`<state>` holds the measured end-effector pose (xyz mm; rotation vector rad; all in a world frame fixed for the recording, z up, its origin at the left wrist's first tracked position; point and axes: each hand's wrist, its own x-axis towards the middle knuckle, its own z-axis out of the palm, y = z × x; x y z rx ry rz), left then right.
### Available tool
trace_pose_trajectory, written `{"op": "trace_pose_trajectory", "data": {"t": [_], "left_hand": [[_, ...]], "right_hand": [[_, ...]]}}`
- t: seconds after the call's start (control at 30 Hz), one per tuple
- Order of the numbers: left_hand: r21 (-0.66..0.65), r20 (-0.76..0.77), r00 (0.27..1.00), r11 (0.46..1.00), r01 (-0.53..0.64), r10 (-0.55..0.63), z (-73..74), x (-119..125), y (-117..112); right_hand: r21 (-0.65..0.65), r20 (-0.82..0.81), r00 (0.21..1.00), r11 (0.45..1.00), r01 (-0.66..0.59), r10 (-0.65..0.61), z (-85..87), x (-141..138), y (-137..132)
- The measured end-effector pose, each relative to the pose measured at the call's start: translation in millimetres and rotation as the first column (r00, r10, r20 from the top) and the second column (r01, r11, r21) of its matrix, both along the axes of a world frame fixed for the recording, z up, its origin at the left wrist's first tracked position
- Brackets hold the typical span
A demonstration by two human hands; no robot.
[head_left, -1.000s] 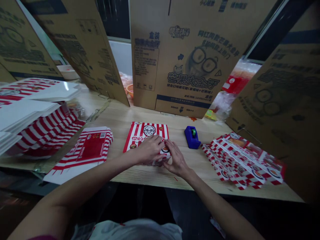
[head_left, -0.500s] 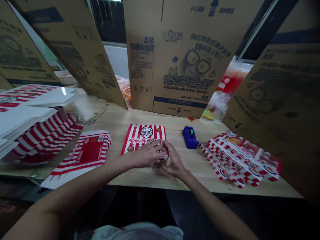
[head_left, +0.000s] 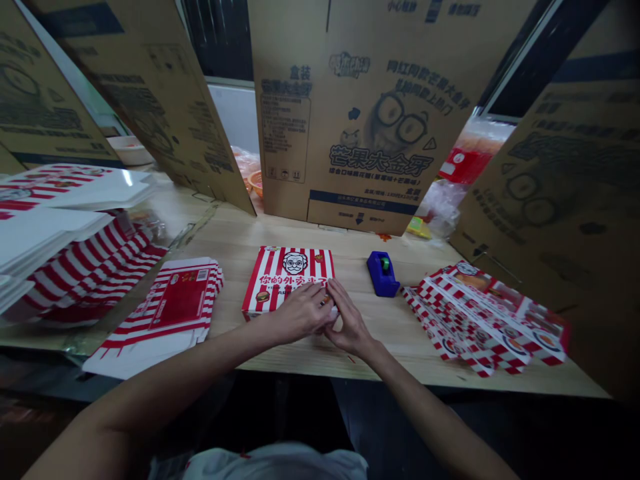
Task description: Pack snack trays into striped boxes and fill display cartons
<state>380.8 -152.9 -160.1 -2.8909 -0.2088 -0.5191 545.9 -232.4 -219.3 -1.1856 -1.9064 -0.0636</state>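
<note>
A red-and-white striped cardboard box [head_left: 265, 275], printed with a bearded face and Chinese lettering, lies flat on the wooden table in front of me. My left hand [head_left: 306, 311] reaches over its near side, fingers bent and closed on the near right corner. Against the right side of that corner presses my right hand [head_left: 349, 323], its fingers together and the thumb tucked below. The fingertips of both hands meet there and hide the corner. Just right of the box stands a blue tape dispenser [head_left: 383, 275] with a green roll.
Flattened striped cartons [head_left: 183, 300] lie to the left, beside a tall stack of white and striped cartons [head_left: 90, 257]. Red-checked printed cardboard pieces [head_left: 480, 320] fan out at the right. Large brown cardboard panels [head_left: 370, 113] stand along the back. The table's front edge runs close to my body.
My left hand's fingers have drawn in from spread over the box top to bent at its near right corner. More of the top lettering and the box's near edge now show.
</note>
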Motion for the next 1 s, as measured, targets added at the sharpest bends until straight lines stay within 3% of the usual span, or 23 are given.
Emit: {"op": "trace_pose_trajectory", "data": {"t": [0.2, 0.33, 0.53, 0.73, 1.0], "left_hand": [[-0.098, -0.087, 0.996, 0.995, 0.021, -0.03, 24.6, 16.0, 6.3], [-0.08, -0.17, 0.977, 0.99, 0.119, -0.131, 29.1, 22.4, 10.5], [-0.053, -0.194, 0.961, 0.981, 0.187, -0.194, 24.1, 25.2, 9.6], [0.058, -0.074, 0.994, 0.994, 0.09, -0.086, 5.4, 0.8, -4.7], [0.138, -0.03, 0.998, 0.988, 0.063, -0.059, -10.7, -5.9, -11.4]], "right_hand": [[-0.123, -0.139, 0.985, 0.989, 0.083, -0.1, -7.8, 1.9, -1.2], [-0.146, -0.152, 0.982, 0.985, 0.093, -0.115, -10.0, 3.2, -1.0], [-0.112, -0.124, 0.985, 0.988, 0.106, -0.12, -12.2, 5.6, -1.7], [-0.074, -0.093, 0.994, 0.996, 0.043, -0.05, -9.9, 5.6, 1.2], [-0.049, -0.018, 1.0, 0.999, -0.004, 0.003, -3.9, 7.2, 0.8]]}}
